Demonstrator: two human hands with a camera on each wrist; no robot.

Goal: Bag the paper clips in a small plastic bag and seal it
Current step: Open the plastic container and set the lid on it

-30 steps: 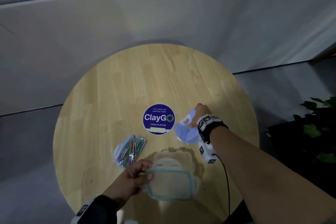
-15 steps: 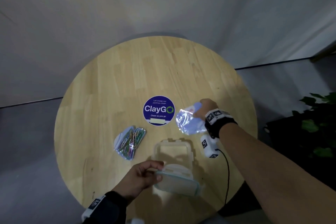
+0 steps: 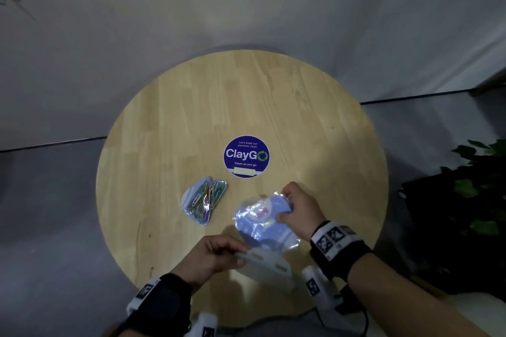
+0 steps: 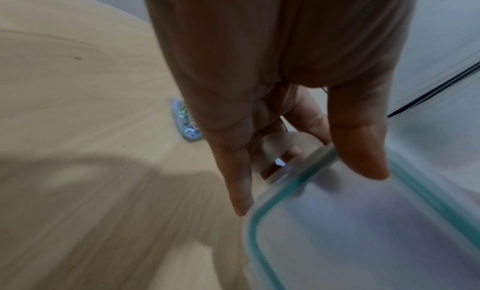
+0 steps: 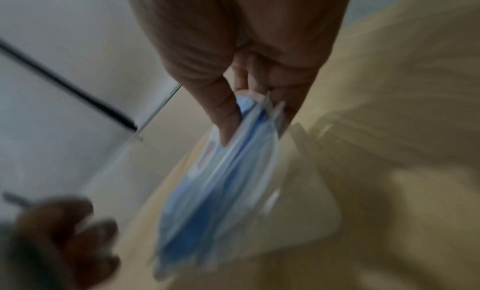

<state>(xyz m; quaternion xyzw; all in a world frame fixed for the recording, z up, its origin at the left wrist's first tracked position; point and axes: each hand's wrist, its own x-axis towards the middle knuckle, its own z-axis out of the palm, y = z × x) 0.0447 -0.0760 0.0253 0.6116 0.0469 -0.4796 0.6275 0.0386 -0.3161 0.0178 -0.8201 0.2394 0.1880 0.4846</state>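
The right hand (image 3: 298,210) pinches the top of a small stack of see-through plastic bags (image 3: 264,223) between its thumb and fingers, and the bags hang above the round wooden desk (image 3: 191,107). From the right wrist view, the thumb (image 5: 226,117) lies flat on the blue and clear bags (image 5: 221,191), which look blurry. The left hand (image 3: 216,257) is just beside the right hand, a bit nearer to the person. Its fingers are curled round the edge of a clear container lid (image 3: 267,265) with a teal rim, and it holds the lid tilted in the air just under the hanging bags. From the left wrist view, the thumb (image 4: 361,150) sits on top of the lid (image 4: 363,232) and a finger (image 4: 239,183) runs along its teal edge. Further out from the left hand, and a little to its left, a small plastic bag of paper clips (image 3: 204,198) in many colours lies flat on the desk; no hand touches it. Beyond the right hand, in the middle of the desk, is a round blue sticker (image 3: 246,156) that says ClayGo. Both wrists wear black bands with white marker tags. Well off to the right of the right hand, past the desk's edge, stands a plant (image 3: 476,186) with green leaves.
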